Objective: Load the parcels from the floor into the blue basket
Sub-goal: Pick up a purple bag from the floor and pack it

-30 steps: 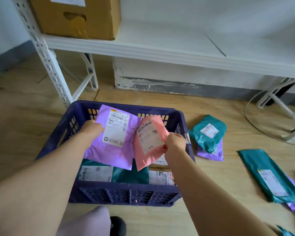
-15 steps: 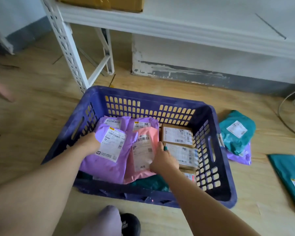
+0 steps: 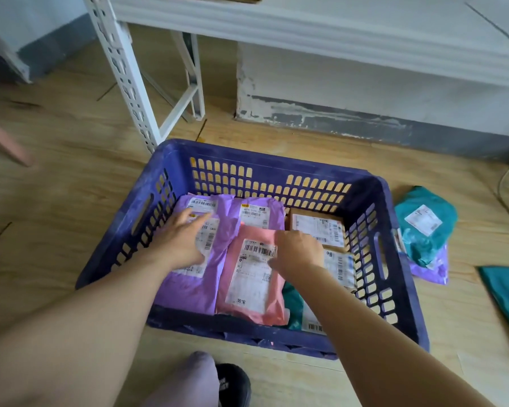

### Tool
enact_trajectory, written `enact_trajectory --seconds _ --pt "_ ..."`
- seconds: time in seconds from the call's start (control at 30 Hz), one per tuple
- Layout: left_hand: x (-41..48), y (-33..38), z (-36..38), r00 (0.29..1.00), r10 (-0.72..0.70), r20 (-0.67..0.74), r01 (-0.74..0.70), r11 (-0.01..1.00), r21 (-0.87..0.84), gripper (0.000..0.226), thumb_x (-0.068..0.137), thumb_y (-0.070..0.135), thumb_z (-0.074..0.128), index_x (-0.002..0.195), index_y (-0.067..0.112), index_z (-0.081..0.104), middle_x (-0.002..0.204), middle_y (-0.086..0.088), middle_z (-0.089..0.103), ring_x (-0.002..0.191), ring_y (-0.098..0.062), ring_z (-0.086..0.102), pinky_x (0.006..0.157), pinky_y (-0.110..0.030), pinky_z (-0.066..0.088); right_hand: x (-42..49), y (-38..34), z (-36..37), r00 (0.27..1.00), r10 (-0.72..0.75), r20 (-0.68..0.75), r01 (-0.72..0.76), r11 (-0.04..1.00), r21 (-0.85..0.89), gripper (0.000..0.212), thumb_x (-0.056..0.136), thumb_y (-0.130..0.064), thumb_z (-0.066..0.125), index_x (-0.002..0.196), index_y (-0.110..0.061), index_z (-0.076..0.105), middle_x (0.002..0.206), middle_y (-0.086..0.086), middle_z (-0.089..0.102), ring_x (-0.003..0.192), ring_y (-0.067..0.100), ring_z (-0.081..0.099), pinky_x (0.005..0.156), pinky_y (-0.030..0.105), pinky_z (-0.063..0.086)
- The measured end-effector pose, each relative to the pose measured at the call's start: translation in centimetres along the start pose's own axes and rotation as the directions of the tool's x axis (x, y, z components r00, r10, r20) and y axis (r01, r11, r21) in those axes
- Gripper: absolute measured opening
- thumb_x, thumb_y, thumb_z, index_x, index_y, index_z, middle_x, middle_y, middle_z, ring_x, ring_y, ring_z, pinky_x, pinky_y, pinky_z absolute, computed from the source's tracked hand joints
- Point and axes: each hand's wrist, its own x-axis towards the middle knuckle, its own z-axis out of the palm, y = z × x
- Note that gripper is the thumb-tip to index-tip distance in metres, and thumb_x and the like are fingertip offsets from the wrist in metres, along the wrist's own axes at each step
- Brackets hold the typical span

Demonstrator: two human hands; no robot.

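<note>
Head cam: flat pink pkg [image 3: 253, 277] in slotted basket [image 3: 269, 171].

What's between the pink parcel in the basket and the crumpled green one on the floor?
Head view: the right hand, two labelled brown boxes, then the slotted right wall of the blue basket.

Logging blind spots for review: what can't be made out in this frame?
Head view:
- Teal parcel in basket: mostly under pink parcel and right arm.
- Flat teal parcel on floor: cut off by right edge.
- Right hand grip: fingertips hidden beneath the hand.
- Labels: print blurred.
</note>
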Motion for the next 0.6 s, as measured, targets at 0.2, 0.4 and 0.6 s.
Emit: enact_trajectory --seconds 0.2,0.4,0.6 --pt "0.5 1.9 1.4 0.949 0.063 0.308 -0.136 0.965 0.224 0.119 0.069 0.024 0.081 0.148 0.038 -0.007 0.152 0.008 -0.032 0.143 -0.027 -0.022 0.115 -0.055 0.016 -0.7 -1.2 3.1 0.966 -0.217 0.142 0.211 0.976 0.052 0.094 0.072 -0.056 0.070 0.145 -0.039 0.015 0.153 0.009 0.016 0.128 0.032 0.042 0.096 0.042 0.048" --pt "1.0 1.3 2.3 0.919 -0.021 0.393 -0.122 0.934 0.335 0.138 0.061 0.038 0.085 0.140 0.039 -0.029 0.145 -0.003 -0.045 0.135 -0.034 -0.034 0.114 -0.055 0.000 -0.4 -2.0 3.4 0.968 -0.231 0.098 0.237 0.970 -0.057 0.099 0.069 -0.053 0.075 0.147 -0.025 0.019 0.157 0.011 0.002 0.133 0.032 0.033 0.097 0.042 0.043" --pt "1.3 1.9 3.1 0.918 -0.033 0.395 -0.108 0.939 0.328 0.134 0.063 0.043 0.083 0.142 0.039 -0.025 0.144 -0.002 -0.045 0.134 -0.035 -0.036 0.112 -0.059 0.001 0.3 -2.5 5.5 0.961 -0.217 0.172 0.214 0.976 0.035 0.103 0.066 -0.047 0.080 0.144 -0.015 0.022 0.153 0.016 0.011 0.127 0.031 0.043 0.097 0.038 0.048"
